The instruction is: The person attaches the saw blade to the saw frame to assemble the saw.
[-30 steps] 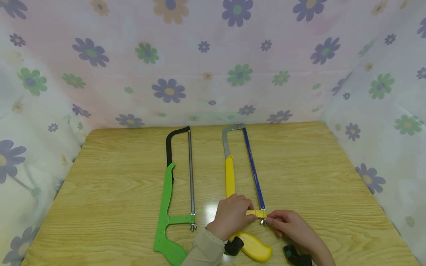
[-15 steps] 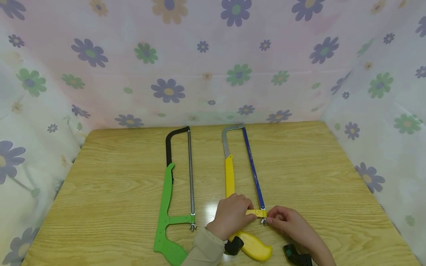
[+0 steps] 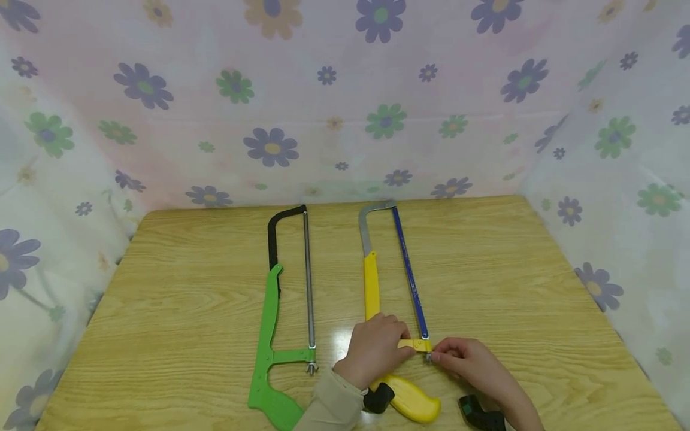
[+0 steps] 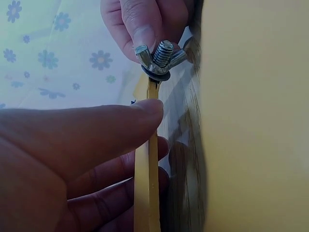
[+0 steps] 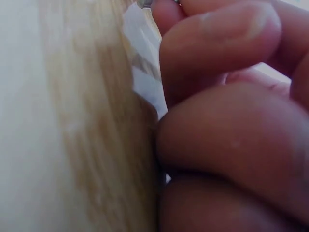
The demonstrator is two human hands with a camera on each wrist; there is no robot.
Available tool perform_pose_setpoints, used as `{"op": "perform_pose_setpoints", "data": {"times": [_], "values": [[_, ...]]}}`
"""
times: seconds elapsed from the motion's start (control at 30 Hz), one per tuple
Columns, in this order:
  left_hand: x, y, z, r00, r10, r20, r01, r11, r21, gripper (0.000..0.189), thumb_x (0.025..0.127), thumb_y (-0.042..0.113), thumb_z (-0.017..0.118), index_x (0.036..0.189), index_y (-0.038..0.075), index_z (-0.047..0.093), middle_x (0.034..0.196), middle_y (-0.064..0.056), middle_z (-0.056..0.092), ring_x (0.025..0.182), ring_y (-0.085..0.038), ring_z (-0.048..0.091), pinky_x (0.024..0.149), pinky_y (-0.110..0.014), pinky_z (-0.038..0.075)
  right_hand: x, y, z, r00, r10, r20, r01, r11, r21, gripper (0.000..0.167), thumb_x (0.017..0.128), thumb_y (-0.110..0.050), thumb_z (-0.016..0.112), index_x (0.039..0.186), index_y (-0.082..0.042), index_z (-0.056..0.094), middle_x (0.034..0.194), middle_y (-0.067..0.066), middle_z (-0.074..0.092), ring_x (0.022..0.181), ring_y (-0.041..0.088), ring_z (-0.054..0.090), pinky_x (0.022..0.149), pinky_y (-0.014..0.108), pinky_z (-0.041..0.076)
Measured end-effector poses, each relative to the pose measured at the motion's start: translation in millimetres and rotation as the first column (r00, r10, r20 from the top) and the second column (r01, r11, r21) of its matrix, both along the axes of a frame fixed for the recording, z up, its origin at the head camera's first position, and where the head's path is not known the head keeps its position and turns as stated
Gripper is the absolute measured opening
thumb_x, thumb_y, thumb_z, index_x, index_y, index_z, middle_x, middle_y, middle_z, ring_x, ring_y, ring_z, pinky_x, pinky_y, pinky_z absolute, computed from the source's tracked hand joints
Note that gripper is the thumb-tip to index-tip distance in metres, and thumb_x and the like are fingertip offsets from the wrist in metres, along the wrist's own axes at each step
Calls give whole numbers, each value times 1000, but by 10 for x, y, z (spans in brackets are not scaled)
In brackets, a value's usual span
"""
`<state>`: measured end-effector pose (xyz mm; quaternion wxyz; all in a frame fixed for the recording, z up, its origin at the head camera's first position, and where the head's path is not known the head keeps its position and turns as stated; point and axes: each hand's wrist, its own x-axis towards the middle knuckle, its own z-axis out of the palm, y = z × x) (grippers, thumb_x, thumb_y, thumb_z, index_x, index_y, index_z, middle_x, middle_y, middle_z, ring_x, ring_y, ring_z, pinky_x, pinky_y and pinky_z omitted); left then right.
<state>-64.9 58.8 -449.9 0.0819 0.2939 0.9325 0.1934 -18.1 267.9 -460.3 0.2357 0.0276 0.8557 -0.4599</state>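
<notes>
A yellow hacksaw (image 3: 372, 284) with a blue blade (image 3: 412, 281) lies on the table in the head view. My left hand (image 3: 374, 347) grips the saw's yellow lower arm; in the left wrist view its thumb (image 4: 145, 112) presses one side and the fingers curl round the other. At the end of that arm sits a metal wing nut (image 4: 157, 65) on a threaded bolt. My right hand (image 3: 471, 362) pinches the wing nut with thumb and forefinger. In the right wrist view the curled fingers hide nearly all of the nut.
A green hacksaw (image 3: 266, 335) with a black front frame lies to the left, its own wing nut (image 3: 312, 368) showing. Black wrist devices sit near the left wrist (image 3: 379, 398) and right wrist (image 3: 481, 414). Flowered cloth (image 3: 334, 108) stands behind the wooden table (image 3: 178, 299).
The wing nut has turned a little between my right fingers, and those fingers have shifted slightly. My left hand and both saws keep their places.
</notes>
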Motion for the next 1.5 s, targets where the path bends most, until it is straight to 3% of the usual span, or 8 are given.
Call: {"op": "perform_pose_setpoints", "data": {"times": [0.53, 0.9, 1.13, 1.37, 1.5], "values": [[5, -12, 3, 1000, -1, -9, 1, 1000, 5, 16, 75, 47, 66, 78, 31, 65, 72, 18, 51, 65, -2, 45, 48, -21, 34, -15, -5, 23, 999, 38, 37, -36, 998, -52, 35, 88, -43, 50, 84, -10, 62, 53, -2, 43, 43, 7, 33, 43, 25, 33], [5, -9, -10, 1000, -4, -9, 4, 1000, 1, 16, 76, 48, 65, 80, 32, 65, 72, 18, 51, 66, -2, 45, 49, -21, 34, 9, -9, 58, 997, 47, 62, -42, 996, -79, 33, 88, -39, 53, 96, -8, 63, 53, -1, 44, 42, 6, 33, 39, 23, 31], [-2, -12, -18, 1000, -3, -26, 3, 1000, -2, 16, 75, 48, 65, 79, 32, 65, 72, 19, 52, 66, -2, 46, 49, -20, 34, 4, -2, 39, 998, 54, 32, -52, 995, -82, 32, 88, -37, 54, 96, -8, 63, 54, -2, 43, 42, 6, 33, 39, 22, 32], [-4, -2, -34, 1000, 1, -27, -1, 1000, -5, 16, 75, 48, 65, 78, 32, 65, 73, 19, 52, 67, -2, 47, 49, -21, 35, 1, -5, -3, 999, 35, -24, -36, 999, -41, 27, 84, -37, 59, 91, -12, 64, 66, -2, 54, 54, 6, 43, 50, 23, 36], [-5, -3, -30, 1000, 1, -28, -1, 1000, -3, 17, 76, 49, 65, 79, 32, 65, 72, 19, 51, 66, -2, 46, 48, -22, 34, -7, -20, 5, 1000, -2, -15, 2, 1000, -26, 29, 80, -40, 63, 88, -12, 61, 58, -1, 47, 48, 6, 38, 46, 22, 34]]}}
